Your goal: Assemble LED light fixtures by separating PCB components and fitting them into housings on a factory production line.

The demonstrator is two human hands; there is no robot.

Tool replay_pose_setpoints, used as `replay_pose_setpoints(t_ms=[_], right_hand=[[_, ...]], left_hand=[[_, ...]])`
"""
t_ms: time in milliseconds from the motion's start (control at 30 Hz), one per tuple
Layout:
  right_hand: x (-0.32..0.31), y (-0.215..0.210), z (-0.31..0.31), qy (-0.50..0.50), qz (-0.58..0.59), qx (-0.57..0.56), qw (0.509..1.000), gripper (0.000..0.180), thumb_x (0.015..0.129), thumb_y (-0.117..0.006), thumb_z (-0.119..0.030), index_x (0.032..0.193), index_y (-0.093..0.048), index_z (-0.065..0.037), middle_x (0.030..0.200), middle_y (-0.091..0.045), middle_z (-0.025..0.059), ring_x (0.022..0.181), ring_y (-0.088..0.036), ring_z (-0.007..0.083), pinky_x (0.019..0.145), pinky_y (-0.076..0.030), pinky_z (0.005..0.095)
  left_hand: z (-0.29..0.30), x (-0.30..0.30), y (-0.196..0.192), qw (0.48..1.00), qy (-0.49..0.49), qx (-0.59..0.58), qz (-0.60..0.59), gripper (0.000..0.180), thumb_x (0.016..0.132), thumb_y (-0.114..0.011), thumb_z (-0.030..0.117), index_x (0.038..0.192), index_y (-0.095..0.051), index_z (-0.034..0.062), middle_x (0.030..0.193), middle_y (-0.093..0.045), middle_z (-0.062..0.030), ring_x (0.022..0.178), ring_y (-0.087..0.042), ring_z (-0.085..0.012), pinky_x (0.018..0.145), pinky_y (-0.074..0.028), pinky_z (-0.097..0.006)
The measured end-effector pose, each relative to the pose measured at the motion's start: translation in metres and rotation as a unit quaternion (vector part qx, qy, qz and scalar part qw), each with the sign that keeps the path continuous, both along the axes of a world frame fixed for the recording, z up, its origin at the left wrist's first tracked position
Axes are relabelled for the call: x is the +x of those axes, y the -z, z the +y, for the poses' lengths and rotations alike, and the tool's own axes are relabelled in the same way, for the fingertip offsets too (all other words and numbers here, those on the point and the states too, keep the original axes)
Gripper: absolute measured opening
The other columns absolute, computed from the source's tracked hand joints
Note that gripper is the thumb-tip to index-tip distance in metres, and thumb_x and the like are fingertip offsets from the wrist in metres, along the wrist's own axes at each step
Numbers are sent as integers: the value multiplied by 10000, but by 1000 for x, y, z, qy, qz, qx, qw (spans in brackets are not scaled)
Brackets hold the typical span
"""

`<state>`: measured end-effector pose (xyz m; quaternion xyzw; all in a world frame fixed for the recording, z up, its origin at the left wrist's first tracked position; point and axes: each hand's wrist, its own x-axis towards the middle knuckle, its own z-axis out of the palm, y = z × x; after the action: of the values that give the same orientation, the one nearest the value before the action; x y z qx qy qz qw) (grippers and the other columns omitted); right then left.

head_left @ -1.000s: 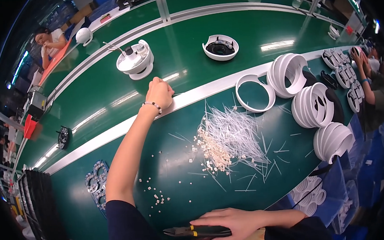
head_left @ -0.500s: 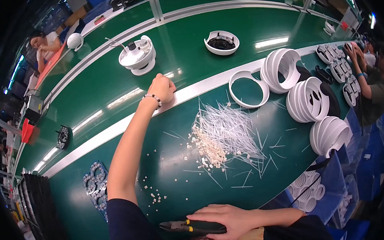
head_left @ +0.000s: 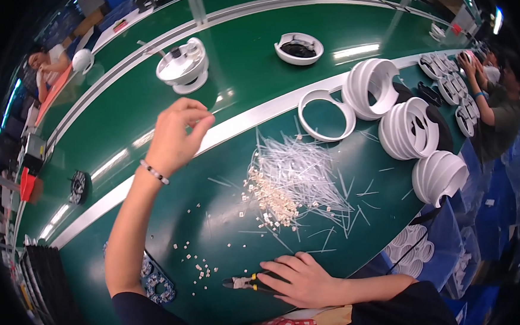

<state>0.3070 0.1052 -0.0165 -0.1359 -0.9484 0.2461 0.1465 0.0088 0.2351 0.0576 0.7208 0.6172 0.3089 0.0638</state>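
Observation:
My left hand [head_left: 181, 134], with a beaded bracelet at the wrist, is raised near the metal rail, below the white round housing [head_left: 183, 69]. Its fingers are curled in toward the thumb, and anything between them cannot be made out. Palm down near the front edge, my right hand [head_left: 306, 282] has its fingers spread over the handles of the cutting pliers [head_left: 242, 282]. The pliers' jaws point left. Beyond that hand lie a heap of thin white strips [head_left: 302, 172] and a pile of small cream-coloured bits [head_left: 274, 204]. More bits [head_left: 204, 267] are scattered to the left.
White rings [head_left: 327, 115] and stacked white shells [head_left: 374, 90] stand at right. A blue circuit board [head_left: 159, 285] lies by my left forearm. Past the metal rail [head_left: 240, 125] rest a white bowl-shaped part [head_left: 299, 48] and a black part [head_left: 79, 186]. A co-worker [head_left: 500, 100] is at far right.
My left hand has lifted off the rail and come back to the left, fingers curled. My right hand has shifted slightly forward over the pliers, with its fingers spread. The view has shifted slightly.

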Motion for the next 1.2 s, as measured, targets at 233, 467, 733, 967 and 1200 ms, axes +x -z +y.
replay_pose_setpoints(t_ms=[233,467,733,967,1200], right_hand=[[-8,-13,8,-16,-55,-28,998,669,628,-755,-409,1150,-528,-59,1284,-453,147,1140,-439,336,965,-280,530],[-7,-46,131,194,154,211,946,381,679,-729,-169,988,-604,14,1025,-593,184,888,-553,358,822,-420,414],[-12,-6,225,413,-22,87,906,269,712,-735,-175,879,-656,20,765,-649,152,677,-609,271,625,-461,363],[-20,-4,215,343,29,96,934,196,718,-706,-171,810,-667,-3,725,-636,131,672,-599,316,613,-462,391],[-22,-15,207,357,52,143,922,94,731,-651,-121,723,-643,-27,686,-611,152,670,-594,345,616,-466,428]], left_hand=[[-37,-103,-19,982,-168,14,81,215,792,-630,241,841,-695,42,873,-648,-132,661,-600,-242,651,-494,-345],[-110,-289,10,814,-573,-17,96,388,745,-596,235,1070,-613,24,1079,-605,-223,1008,-581,-362,864,-471,-390],[-154,-338,68,756,-641,-132,-10,705,716,-648,156,1323,-326,-4,1205,-519,-278,1134,-506,-392,967,-414,-398],[-153,-371,70,800,-586,-99,-78,604,636,-779,195,1159,-567,-20,1115,-614,-185,1033,-596,-268,894,-466,-339],[-151,-320,35,860,-296,40,-414,239,853,-492,-18,1089,-532,-31,983,-620,-99,827,-618,-171,735,-504,-289]])
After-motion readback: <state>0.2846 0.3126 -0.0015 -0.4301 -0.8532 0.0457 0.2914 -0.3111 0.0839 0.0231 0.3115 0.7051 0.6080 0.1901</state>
